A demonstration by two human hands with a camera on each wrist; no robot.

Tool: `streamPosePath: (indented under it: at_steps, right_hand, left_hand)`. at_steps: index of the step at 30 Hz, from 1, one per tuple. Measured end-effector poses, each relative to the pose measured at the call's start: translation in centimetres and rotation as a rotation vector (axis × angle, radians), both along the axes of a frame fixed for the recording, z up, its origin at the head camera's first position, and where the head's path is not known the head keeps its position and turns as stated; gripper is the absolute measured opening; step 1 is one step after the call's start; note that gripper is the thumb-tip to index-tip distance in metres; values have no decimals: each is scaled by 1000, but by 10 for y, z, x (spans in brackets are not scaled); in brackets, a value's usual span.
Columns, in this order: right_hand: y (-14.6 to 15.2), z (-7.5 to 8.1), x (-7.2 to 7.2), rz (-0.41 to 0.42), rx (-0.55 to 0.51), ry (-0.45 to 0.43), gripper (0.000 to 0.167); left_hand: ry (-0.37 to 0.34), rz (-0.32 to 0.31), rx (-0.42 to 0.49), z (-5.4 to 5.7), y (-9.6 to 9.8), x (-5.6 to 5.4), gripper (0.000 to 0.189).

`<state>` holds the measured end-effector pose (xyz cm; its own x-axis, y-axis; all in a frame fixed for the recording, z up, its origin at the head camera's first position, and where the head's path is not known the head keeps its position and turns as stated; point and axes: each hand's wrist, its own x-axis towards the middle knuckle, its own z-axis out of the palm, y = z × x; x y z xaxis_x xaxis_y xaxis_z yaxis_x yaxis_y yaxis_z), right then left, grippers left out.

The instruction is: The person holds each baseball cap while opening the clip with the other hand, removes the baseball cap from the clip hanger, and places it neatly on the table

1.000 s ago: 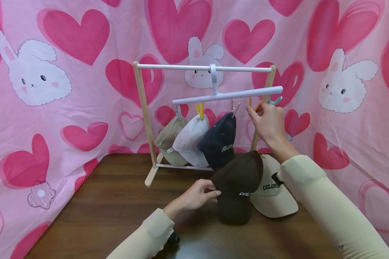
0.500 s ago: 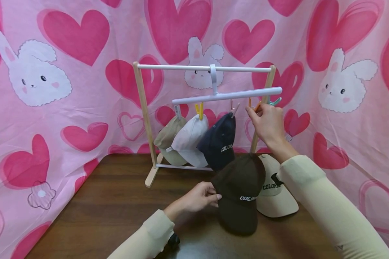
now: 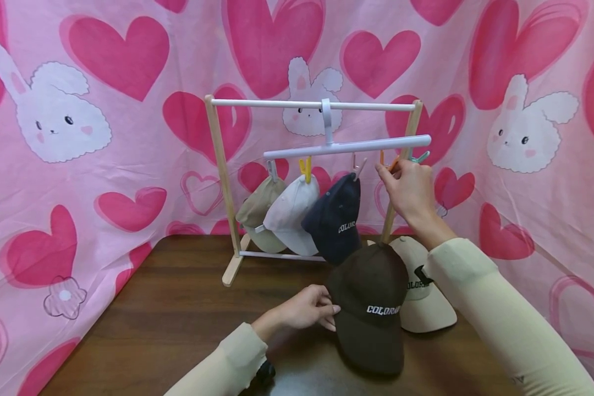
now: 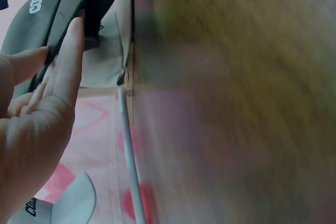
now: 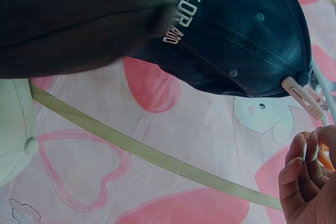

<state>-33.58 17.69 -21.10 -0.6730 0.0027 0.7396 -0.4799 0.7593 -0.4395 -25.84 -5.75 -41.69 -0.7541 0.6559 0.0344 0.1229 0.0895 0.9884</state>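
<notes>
My left hand [image 3: 309, 308] pinches the side edge of a dark brown baseball cap [image 3: 371, 280], crown up and brim toward me. In the left wrist view, thumb and fingers lie on either side of the cap's edge [image 4: 59, 30]. Higher up, my right hand [image 3: 412, 190] pinches an orange clothespin [image 3: 394, 163] below the white hanger [image 3: 376, 145]. To its left a navy cap [image 3: 333, 220] hangs from a pink clothespin [image 5: 303, 98]. A white cap [image 3: 291, 217] hangs from a yellow clothespin [image 3: 305, 169], and a khaki cap [image 3: 259, 212] from a grey one.
A wooden-ended rack [image 3: 220, 165] with a white top rod carries the hanger. A beige cap [image 3: 428, 311] sits on the brown table [image 3: 178, 313], partly behind the brown cap. A teal clothespin [image 3: 421, 157] is at the hanger's right end. Pink heart-patterned cloth [image 3: 128, 126] surrounds the table.
The brown cap has come down and toward me with my left hand and turned so more of its lettering shows. The right hand stays at the orange clothespin.
</notes>
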Motion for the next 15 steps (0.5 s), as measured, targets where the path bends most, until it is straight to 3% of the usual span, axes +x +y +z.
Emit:
streamPosePath:
  at_steps: [15]
  right_hand:
    - [0, 0, 0, 2, 1, 2, 43]
  left_hand:
    - [-168, 8, -73, 3, -3, 10, 14]
